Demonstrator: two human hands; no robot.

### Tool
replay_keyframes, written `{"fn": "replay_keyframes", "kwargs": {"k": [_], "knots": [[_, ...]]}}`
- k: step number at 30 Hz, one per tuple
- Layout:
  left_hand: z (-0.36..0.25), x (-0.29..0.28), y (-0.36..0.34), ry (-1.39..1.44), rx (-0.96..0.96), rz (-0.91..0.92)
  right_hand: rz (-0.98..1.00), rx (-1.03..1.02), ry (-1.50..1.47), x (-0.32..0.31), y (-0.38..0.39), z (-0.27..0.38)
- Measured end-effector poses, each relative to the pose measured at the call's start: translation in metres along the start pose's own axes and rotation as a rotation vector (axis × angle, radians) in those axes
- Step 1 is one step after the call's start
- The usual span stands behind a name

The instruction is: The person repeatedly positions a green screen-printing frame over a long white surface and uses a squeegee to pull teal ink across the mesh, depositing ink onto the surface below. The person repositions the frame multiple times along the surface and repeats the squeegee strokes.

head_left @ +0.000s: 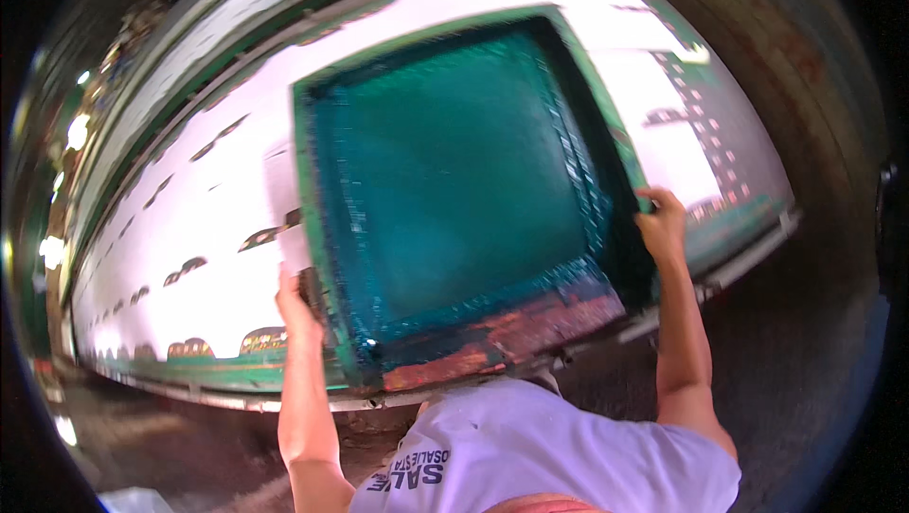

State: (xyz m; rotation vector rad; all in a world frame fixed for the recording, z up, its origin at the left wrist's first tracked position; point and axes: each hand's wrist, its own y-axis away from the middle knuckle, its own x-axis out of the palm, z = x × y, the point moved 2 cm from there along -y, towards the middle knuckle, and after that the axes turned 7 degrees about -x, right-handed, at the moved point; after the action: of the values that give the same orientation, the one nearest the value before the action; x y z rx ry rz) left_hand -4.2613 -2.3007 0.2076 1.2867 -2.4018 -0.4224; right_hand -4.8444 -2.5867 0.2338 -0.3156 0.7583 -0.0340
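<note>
A large rectangular screen printing frame (pixel 464 172) with green-blue mesh lies in front of me, tilted a little counterclockwise over the long table. Dark blue tape or coating borders its mesh, and reddish-brown stains run along the near edge. At the frame's left side, near the front corner, my left hand (pixel 301 309) is closed on the rim; its fingers are partly hidden. My right hand (pixel 663 219) grips the right rim farther up, fingers curled over the edge. White sheet-like pieces (pixel 227 229) lie on the table around and under the frame.
The long table (pixel 213 373) has a green surface and a pale metal rail along its near edge. More white pieces (pixel 653 101) lie to the right, beside a dark strip with rows of light squares (pixel 710 125). Another table (pixel 180 49) runs behind. Bright lamps (pixel 76 131) glow at far left.
</note>
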Motion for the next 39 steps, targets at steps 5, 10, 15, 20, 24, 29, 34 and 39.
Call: {"fn": "replay_keyframes", "kwargs": {"k": [5, 10, 15, 20, 24, 29, 34, 39], "knots": [[0.031, 0.026, -0.008, -0.16, -0.019, -0.107, -0.027, -0.052, -0.2, -0.013, -0.004, -0.102], [0.034, 0.044, 0.013, -0.274, 0.08, -0.096, 0.06, -0.067, -0.05, -0.027, -0.021, -0.144], [0.023, 0.074, 0.043, -0.337, 0.067, -0.05, 0.046, -0.072, -0.118, -0.034, -0.031, -0.145], [0.046, 0.071, 0.016, -0.39, 0.12, -0.076, 0.037, -0.087, -0.122, -0.036, -0.034, -0.144], [0.042, 0.075, 0.021, -0.397, 0.077, -0.061, 0.064, -0.035, -0.05, -0.034, -0.032, -0.135], [0.043, 0.078, 0.016, -0.435, 0.022, -0.068, 0.07, -0.13, 0.012, -0.03, -0.032, -0.154], [0.05, 0.074, 0.007, -0.519, -0.015, -0.105, 0.108, -0.062, -0.007, -0.029, -0.027, -0.156], [0.052, 0.075, 0.003, -0.49, -0.022, -0.096, -0.006, -0.242, 0.156, -0.04, -0.004, -0.107]]}}
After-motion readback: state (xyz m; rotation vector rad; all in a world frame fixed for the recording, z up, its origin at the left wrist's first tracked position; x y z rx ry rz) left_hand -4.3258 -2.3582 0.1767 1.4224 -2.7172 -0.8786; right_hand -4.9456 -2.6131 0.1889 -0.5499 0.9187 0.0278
